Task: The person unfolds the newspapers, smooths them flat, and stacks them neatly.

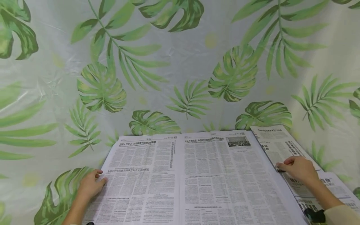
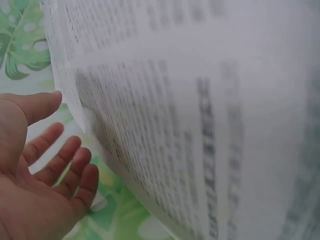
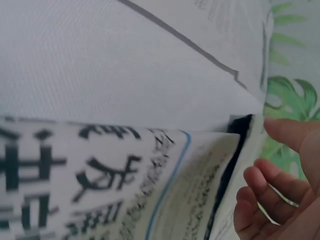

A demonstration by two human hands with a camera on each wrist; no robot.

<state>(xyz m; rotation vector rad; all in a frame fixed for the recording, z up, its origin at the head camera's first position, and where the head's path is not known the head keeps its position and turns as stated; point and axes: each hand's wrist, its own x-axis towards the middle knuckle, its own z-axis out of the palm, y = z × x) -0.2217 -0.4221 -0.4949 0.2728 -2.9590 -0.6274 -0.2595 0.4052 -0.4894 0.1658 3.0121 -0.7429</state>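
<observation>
A newspaper spread (image 1: 197,187) with printed columns and one dark photo lies open in front of me in the head view. My left hand (image 1: 90,185) is at its left edge. In the left wrist view the left hand's (image 2: 55,170) fingers are loosely bent and spread beside the raised paper edge, holding nothing. At the right side, my right hand (image 1: 301,168) is over a folded newspaper section (image 1: 277,140). The right wrist view shows the right hand's (image 3: 285,185) thumb apart from its loosely bent fingers, close to the edge of the folded section (image 3: 110,180).
A pale cloth with green leaf prints (image 1: 185,62) rises behind the papers and shows along both sides. More newsprint (image 1: 337,184) lies under the right forearm. A blank white margin (image 3: 100,65) stretches between the spread and the folded section.
</observation>
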